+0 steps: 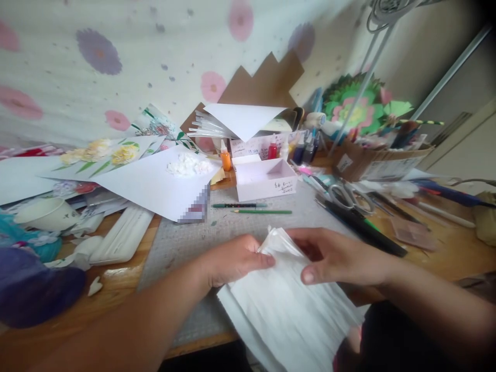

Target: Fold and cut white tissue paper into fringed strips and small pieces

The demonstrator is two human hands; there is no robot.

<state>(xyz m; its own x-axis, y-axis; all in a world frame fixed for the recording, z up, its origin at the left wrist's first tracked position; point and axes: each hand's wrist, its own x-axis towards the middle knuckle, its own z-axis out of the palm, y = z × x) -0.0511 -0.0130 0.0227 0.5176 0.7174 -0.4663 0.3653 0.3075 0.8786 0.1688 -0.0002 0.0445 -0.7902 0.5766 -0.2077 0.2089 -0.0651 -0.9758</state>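
Observation:
A stack of thin white crinkled sheets [294,310], like tissue paper or soft plastic, hangs over the near edge of the table. My left hand [240,258] pinches its upper left edge between thumb and fingers. On the other side my right hand [333,256] grips it, thumb lying in front and fingers partly hidden behind. The top corner pokes up between both hands. Just beyond lie a green pencil [267,212] and a dark pen [236,205] on the grey cutting mat [186,289].
A white open box [267,186] stands past the pencils, beside an orange bottle [225,159]. White paper [155,181] with white petals lies at left, near a bowl [50,213]. Scissors [351,199], a black tool [368,232] and a cardboard box [383,160] are at right.

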